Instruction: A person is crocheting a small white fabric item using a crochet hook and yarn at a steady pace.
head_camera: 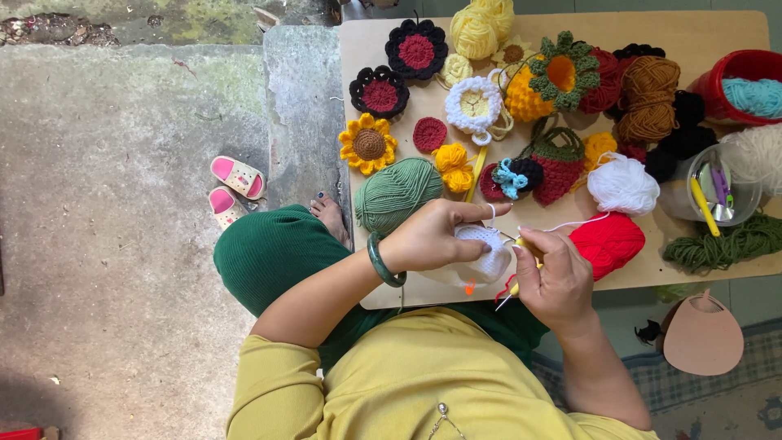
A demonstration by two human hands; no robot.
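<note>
Overhead view of a seated person at a tan board point(717, 33) laid with crochet work. Largest items: a sage-green yarn ball point(397, 194) at the board's near left, a red yarn ball point(609, 243) near the right hand, a white yarn ball point(623, 186) behind it. Smaller pieces: a crocheted strawberry point(559, 167) and a yellow crocheted sunflower point(368, 144). The left hand point(429, 236), green bangle point(383, 262) at the wrist, has its fingers curled around a white crochet piece point(489, 259) at the board's near edge, strand looped over the forefinger. The right hand point(556, 281) pinches a yellow-handled crochet hook point(513, 288) against that piece
</note>
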